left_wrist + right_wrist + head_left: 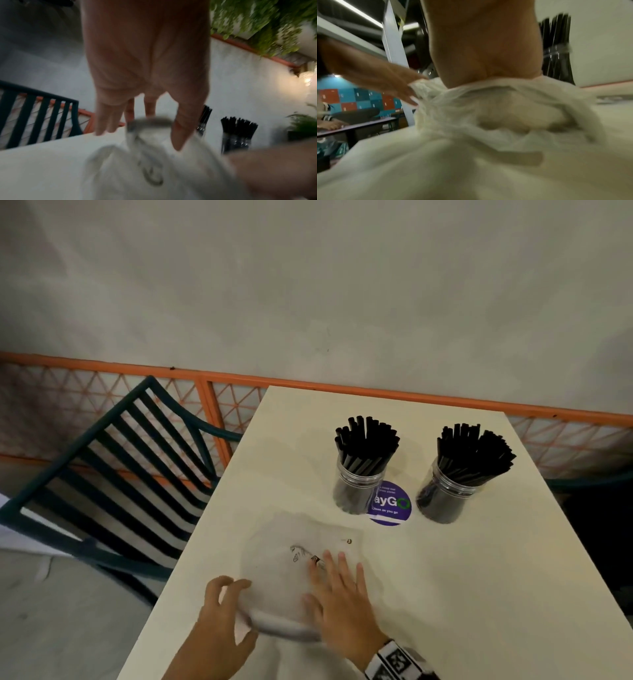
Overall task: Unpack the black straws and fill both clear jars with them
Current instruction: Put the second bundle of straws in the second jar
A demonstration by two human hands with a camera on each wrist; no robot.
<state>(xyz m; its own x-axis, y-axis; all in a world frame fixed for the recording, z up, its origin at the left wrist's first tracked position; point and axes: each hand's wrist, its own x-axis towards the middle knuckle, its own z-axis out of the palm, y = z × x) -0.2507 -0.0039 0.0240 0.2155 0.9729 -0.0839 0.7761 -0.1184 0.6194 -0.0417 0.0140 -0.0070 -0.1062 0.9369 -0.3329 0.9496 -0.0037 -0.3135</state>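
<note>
Left hand point(219, 616): I see it pinching the empty clear plastic bag point(298, 570), seemingly.
Right hand point(337, 594): flat, pressing it.
Risk: sweep tips straw-filled clear jars point(359, 487).

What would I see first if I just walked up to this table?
Two clear jars stuffed with black straws, standing side by side at the table's far end. Nearer, a right hand presses flat on an empty plastic bag while the left hand grips its edge.

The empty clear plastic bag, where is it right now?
In the head view the empty clear plastic bag lies flat on the cream table, near its front edge, under the right hand, in front of the two straw-filled clear jars.
</note>
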